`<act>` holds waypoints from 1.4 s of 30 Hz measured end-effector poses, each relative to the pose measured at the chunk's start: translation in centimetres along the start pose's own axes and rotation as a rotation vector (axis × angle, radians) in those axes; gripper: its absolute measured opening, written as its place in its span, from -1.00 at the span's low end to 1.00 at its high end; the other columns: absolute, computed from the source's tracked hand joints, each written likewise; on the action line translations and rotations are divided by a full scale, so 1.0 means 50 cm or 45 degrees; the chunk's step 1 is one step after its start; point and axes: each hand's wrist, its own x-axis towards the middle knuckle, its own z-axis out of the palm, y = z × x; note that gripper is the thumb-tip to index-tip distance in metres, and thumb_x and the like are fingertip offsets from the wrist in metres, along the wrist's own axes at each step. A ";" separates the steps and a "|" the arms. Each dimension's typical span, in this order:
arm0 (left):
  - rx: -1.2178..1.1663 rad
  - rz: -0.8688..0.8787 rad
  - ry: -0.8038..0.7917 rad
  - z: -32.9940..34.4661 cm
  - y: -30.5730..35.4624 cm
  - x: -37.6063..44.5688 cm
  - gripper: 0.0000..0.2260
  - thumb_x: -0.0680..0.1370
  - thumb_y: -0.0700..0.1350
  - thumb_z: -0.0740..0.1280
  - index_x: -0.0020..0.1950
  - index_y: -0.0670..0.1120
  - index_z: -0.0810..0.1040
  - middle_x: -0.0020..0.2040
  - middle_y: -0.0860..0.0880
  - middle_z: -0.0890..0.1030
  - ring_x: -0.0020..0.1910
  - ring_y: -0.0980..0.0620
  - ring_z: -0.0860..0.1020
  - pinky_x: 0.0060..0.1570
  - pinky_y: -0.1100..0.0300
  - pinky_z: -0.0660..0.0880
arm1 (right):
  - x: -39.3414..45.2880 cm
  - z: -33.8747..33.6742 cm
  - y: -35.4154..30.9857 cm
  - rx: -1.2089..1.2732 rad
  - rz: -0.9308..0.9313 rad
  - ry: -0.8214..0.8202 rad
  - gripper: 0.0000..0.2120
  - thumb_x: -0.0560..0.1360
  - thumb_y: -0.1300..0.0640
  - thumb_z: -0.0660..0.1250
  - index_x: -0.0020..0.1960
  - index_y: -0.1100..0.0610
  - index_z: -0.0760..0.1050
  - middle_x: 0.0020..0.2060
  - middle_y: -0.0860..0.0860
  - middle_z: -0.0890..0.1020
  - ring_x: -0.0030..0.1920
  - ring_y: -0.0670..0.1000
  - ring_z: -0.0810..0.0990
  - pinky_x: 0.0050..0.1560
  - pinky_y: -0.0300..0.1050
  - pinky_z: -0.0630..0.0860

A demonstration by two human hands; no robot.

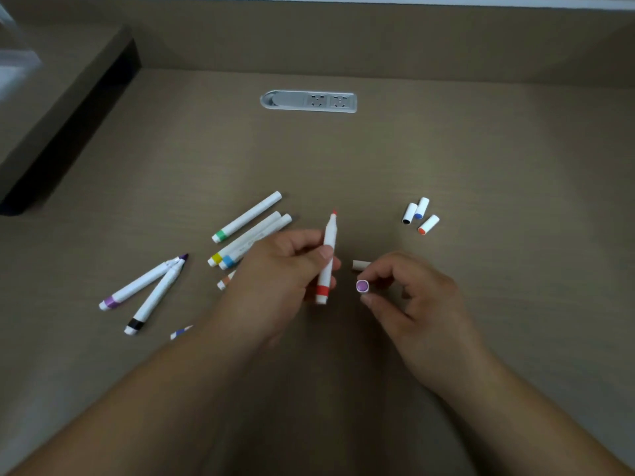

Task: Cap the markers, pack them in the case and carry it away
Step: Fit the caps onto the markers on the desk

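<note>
The left hand (275, 273) grips the red marker (327, 261) around its middle, lifted off the desk (481, 149), its bare red tip pointing toward the far edge and its red band toward the person. Just to the right, the right hand (409, 297) pinches a purple cap (362, 286) between thumb and fingers, the coloured end facing the camera. A second white cap (360, 265) shows at the fingertips of that hand; whether it is held or lying on the desk I cannot tell.

Left of the hands, near the middle of the desk, lie three capped markers: green (245, 217), yellow (240, 243) and blue (261, 238), the last two touching side by side. An orange marker (225, 281) pokes out from under the left hand. Further toward the left edge, the purple marker (141, 283) and black marker (154, 297) lie uncapped, their tips meeting in a V. A stub of another marker (180, 332) shows beside the left forearm.

Right of the hands, toward the far edge, three loose caps cluster: black cap (409, 213), blue cap (421, 207) and orange cap (428, 224).

A socket strip (309, 101) is set into the desk near the far edge. No case can be made out.
</note>
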 end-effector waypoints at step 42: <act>0.022 0.070 0.090 0.084 -0.018 0.033 -0.88 0.57 -0.15 0.37 -0.06 0.09 0.59 -0.21 0.06 0.72 -0.20 0.10 0.70 -0.21 0.17 0.60 | 0.017 -0.064 0.066 -0.056 0.035 -0.029 -0.83 0.45 0.29 0.47 -0.07 0.03 0.66 -0.19 -0.14 0.62 -0.11 -0.13 0.57 -0.07 -0.36 0.46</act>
